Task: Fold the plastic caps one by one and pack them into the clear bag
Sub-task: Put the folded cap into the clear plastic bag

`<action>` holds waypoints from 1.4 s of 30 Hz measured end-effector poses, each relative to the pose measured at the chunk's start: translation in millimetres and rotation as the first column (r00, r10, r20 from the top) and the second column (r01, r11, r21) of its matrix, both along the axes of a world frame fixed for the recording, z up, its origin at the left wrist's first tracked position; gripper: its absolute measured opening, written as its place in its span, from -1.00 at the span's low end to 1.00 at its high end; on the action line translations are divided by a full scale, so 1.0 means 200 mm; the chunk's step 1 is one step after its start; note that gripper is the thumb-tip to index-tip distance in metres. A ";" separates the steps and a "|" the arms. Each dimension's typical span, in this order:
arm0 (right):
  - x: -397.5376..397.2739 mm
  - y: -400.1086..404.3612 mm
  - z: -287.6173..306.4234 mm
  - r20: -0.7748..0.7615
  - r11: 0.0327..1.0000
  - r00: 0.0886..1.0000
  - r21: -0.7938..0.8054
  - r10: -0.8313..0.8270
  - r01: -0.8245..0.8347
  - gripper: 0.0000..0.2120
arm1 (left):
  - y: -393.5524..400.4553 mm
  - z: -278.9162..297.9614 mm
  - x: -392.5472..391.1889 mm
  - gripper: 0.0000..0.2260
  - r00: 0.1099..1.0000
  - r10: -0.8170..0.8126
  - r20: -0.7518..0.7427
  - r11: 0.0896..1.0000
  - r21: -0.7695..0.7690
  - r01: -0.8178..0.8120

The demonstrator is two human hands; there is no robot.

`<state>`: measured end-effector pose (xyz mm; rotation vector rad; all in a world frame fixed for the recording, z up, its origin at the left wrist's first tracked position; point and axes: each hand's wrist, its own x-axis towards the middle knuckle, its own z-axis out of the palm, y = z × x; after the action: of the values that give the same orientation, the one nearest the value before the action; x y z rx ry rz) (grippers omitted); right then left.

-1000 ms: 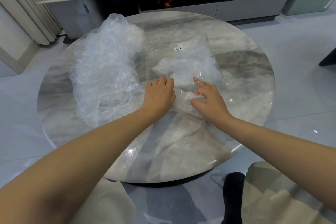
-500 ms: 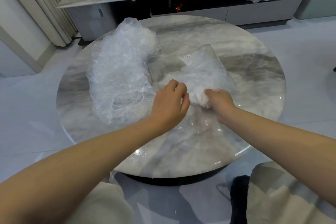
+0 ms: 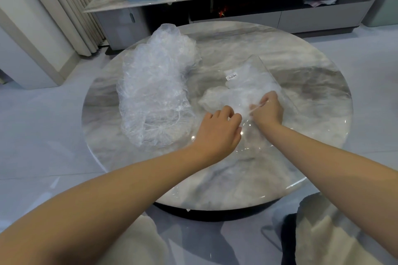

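Right hand [image 3: 267, 109] now seemingly deeper inside clear bag [image 3: 258, 84].

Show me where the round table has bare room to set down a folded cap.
Free: the near part of the table, between both forearms and the front rim; the right side, beyond the clear bag; the far strip behind the bag. Crowded: the left, under the pile of plastic caps, and the middle, where the left hand and right hand work at the bag's mouth.
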<state>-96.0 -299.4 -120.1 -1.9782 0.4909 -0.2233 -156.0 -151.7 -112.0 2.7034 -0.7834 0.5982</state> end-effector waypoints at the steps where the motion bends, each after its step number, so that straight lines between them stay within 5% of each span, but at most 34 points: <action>1: 0.00 0.01 -0.01 -0.007 0.999 0.999 -0.038 0.035 -0.035 -0.83 | 0.01 0.00 0.01 -0.73 1.000 0.009 0.003 1.000 0.024 -0.009; 6: -0.03 0.01 -0.03 -0.140 0.914 0.952 -0.271 0.273 -0.302 -0.60 | 0.04 0.02 0.10 -0.84 0.998 0.068 -0.003 0.996 0.055 -0.068; 10: -0.15 0.02 0.00 -0.338 0.796 0.865 -0.364 0.372 -0.484 -0.38 | 0.04 0.04 0.16 -0.82 0.968 0.181 -0.173 0.983 0.056 -0.174; 16: -0.32 0.05 0.17 -0.488 0.561 0.755 -0.508 0.438 -0.654 -0.51 | 0.00 0.03 0.20 -0.80 0.940 0.141 -0.311 0.986 -0.037 -0.161; 20: -0.41 0.07 0.27 -0.424 0.401 0.744 -0.648 0.517 -0.648 -0.58 | 0.01 0.04 0.16 -0.76 0.945 0.119 -0.304 0.992 -0.002 -0.125; 29: -0.38 0.23 0.22 -0.371 0.205 0.654 -0.748 0.660 -0.631 -0.61 | 0.21 0.11 0.03 -0.73 0.918 0.290 -0.270 0.957 0.115 -0.268; 35: -0.39 0.36 0.13 -0.396 0.107 0.569 -0.748 0.721 -0.656 -0.57 | 0.37 0.09 -0.08 -0.44 0.670 0.573 -0.473 0.801 0.496 -0.335; 38: -0.39 0.40 0.11 -0.405 0.064 0.532 -0.749 0.743 -0.660 -0.50 | 0.46 0.05 -0.14 -0.39 0.567 0.534 -0.628 0.842 0.453 -0.292; 42: -0.39 0.43 0.10 -0.374 0.040 0.472 -0.750 0.798 -0.661 -0.41 | 0.49 0.01 -0.23 -0.57 0.705 0.393 -0.590 0.913 0.342 -0.223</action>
<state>-173.2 -213.5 -99.4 -2.8476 -1.0813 0.1235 -202.4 -53.2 -110.4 2.9739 -0.2113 -0.4351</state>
